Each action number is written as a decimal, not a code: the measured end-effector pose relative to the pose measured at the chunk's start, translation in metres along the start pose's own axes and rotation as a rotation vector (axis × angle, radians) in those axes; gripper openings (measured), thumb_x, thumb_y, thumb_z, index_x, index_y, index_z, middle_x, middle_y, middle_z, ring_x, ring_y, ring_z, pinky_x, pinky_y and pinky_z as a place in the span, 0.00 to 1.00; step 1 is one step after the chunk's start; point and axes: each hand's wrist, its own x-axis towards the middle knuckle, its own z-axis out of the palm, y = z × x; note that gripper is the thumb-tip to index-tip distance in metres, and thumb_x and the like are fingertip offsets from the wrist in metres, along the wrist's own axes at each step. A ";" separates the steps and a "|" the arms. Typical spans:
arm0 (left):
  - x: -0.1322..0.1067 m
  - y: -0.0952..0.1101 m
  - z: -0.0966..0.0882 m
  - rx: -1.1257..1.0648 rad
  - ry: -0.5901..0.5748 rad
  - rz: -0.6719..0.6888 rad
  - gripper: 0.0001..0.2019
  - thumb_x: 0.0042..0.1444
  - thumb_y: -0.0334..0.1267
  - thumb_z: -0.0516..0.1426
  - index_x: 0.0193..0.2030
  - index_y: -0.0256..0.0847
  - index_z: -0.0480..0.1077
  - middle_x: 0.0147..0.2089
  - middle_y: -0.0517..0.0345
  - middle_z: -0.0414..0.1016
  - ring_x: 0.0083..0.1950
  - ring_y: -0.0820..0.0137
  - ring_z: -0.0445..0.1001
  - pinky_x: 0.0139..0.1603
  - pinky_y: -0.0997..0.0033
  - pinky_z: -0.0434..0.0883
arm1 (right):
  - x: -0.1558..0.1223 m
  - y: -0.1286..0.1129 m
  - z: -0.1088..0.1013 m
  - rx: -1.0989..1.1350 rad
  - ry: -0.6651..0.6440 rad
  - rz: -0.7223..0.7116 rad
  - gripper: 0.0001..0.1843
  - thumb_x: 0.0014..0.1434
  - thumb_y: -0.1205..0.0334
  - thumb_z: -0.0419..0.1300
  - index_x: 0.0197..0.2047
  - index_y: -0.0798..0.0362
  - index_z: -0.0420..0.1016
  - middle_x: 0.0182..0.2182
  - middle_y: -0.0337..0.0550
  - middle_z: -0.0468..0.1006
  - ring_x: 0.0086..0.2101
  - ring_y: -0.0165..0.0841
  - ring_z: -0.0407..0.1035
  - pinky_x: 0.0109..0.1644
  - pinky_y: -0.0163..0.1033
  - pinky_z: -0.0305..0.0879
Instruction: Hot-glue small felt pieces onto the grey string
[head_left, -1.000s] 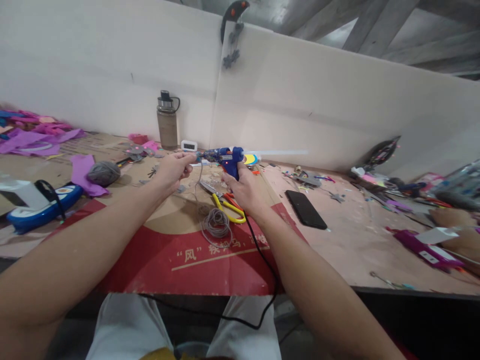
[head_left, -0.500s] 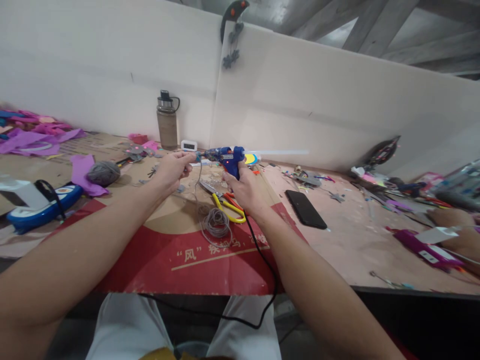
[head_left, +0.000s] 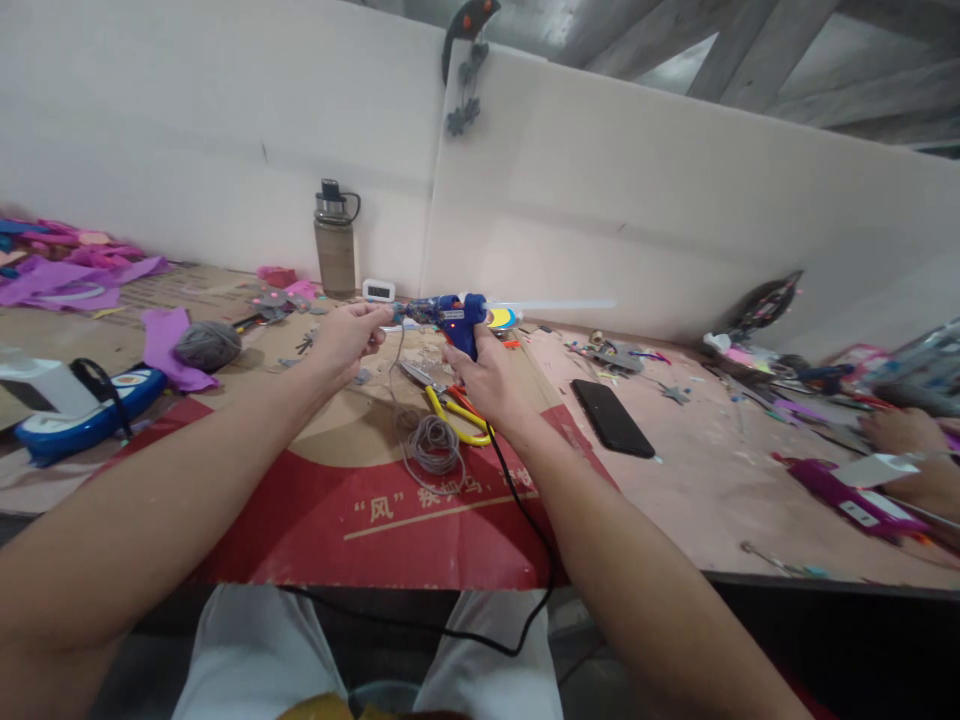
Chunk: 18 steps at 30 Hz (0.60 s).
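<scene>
A blue hot glue gun (head_left: 459, 318) is in my right hand (head_left: 491, 375), its fingers wrapped round the handle and a clear glue stick (head_left: 559, 304) jutting from the back. Its nozzle points left at my left hand (head_left: 352, 338), which pinches a small blue piece (head_left: 396, 313) close to the tip. From that piece hangs a grey cord (head_left: 391, 375), running down to a loose coil (head_left: 435, 446) on the red and brown cardboard (head_left: 315, 520). Yellow-handled scissors (head_left: 457, 420) lie beside the coil, beneath the gun. Whether nozzle and piece touch is too small to tell.
A black phone (head_left: 612, 418) lies to the right. Behind stand a bottle (head_left: 334, 245) and a small white clock (head_left: 379, 290). At left are a grey yarn ball (head_left: 208, 345) and a blue power strip (head_left: 90, 420). Another person's hand (head_left: 907, 435) is at far right.
The glue gun has shifted very slightly left, its nozzle nearer my left fingers. At far right the other person's hand has moved a little. Otherwise the scene looks the same.
</scene>
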 end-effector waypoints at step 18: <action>0.006 -0.001 -0.005 -0.134 0.040 -0.092 0.06 0.45 0.29 0.60 0.24 0.35 0.65 0.23 0.62 0.65 0.18 0.83 0.57 0.14 0.82 0.47 | -0.002 -0.011 -0.001 0.398 -0.039 0.254 0.09 0.54 0.59 0.56 0.38 0.50 0.64 0.27 0.35 0.71 0.22 0.26 0.60 0.26 0.34 0.60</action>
